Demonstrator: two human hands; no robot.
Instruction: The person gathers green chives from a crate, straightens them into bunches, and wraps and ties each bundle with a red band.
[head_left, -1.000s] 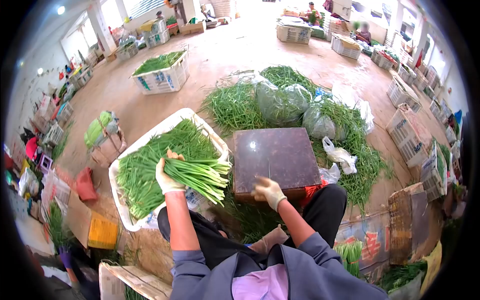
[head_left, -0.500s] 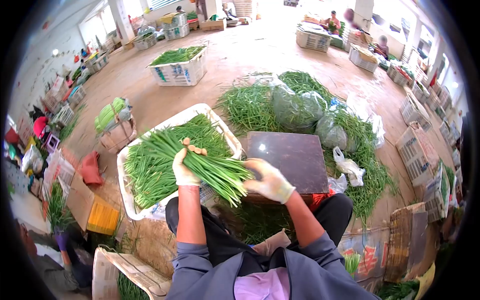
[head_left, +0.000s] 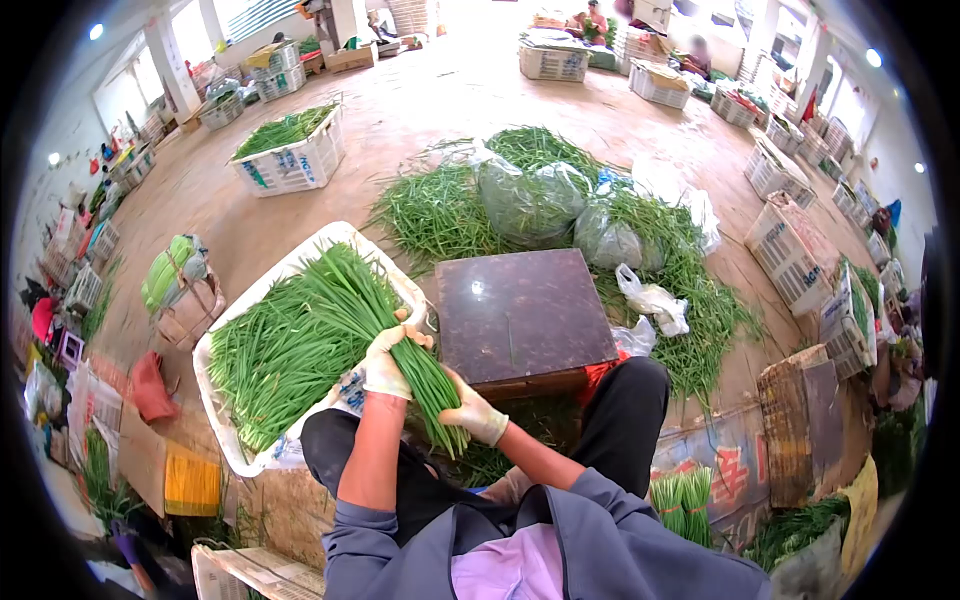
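A bundle of long green stalks (head_left: 420, 377) slants across my lap, its pale cut ends down toward my right knee side. My left hand (head_left: 388, 364), in a pale glove with bare fingertips, is wrapped round the middle of the bundle. Lower down, my right hand (head_left: 475, 410), gloved too, presses against the stalks near their cut ends, its fingers partly hidden behind them. To the left, a white crate (head_left: 212, 405) holds many more green stalks (head_left: 285, 365). A dark flat-topped box (head_left: 525, 310) stands just beyond my right hand.
Loose greens (head_left: 435, 215) and filled plastic bags (head_left: 530, 200) lie beyond the box. Tied bundles (head_left: 683, 500) stand at my right side. Another white crate (head_left: 300, 165) is farther off at left. A yellow-sided carton (head_left: 192, 482) sits at lower left, near a co-worker's purple-gloved hand.
My right hand has come in from the box side and now touches the bundle's lower part. The bundle has turned from nearly level to steeply slanted, cut ends toward me. The view has shifted.
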